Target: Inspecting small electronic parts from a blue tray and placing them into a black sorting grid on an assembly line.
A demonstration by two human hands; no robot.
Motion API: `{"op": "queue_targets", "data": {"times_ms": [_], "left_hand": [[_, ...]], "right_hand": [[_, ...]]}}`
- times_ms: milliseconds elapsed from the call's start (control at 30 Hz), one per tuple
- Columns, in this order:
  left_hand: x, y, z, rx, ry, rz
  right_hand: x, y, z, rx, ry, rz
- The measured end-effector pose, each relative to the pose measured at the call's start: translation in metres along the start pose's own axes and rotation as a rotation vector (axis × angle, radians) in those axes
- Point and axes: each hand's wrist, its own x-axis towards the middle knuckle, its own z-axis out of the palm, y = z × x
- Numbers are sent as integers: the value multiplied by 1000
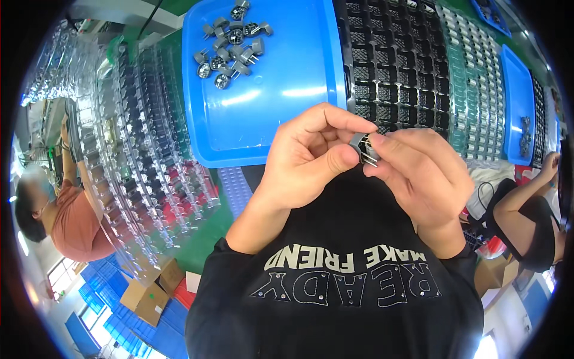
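- Two hands: the fingers of the left hand (299, 157) and the right hand (426, 170) are drawn narrow, both pinching one gray pronged part (357, 142); I cannot count its pins surely.
- Part position: held up at the near right corner of one large blue tray (287, 63).
- In that tray I count roughly fifteen to twenty gray parts (236, 37); overlap prevents an exact figure. They keep to the far left; open room runs to the right and near rims.
- One black compartment tray (397, 69) sits just beside the right rim.
- Left, clear molded trays (146, 119), uncounted.
- Farther right, one smaller blue tray (515, 90).
- I note two co-workers, one at left (78, 224), one at right (526, 218).
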Motion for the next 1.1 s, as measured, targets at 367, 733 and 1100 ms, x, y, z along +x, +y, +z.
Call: {"op": "queue_targets", "data": {"times_ms": [367, 733, 1100], "left_hand": [[7, 2, -14, -91, -70, 31], [8, 0, 2, 33, 83, 154], [95, 42, -48, 1430, 443, 283]], "right_hand": [[20, -10, -5, -122, -138, -98], [19, 4, 5, 309, -18, 347], [126, 178, 10, -372, -33, 214]]}}
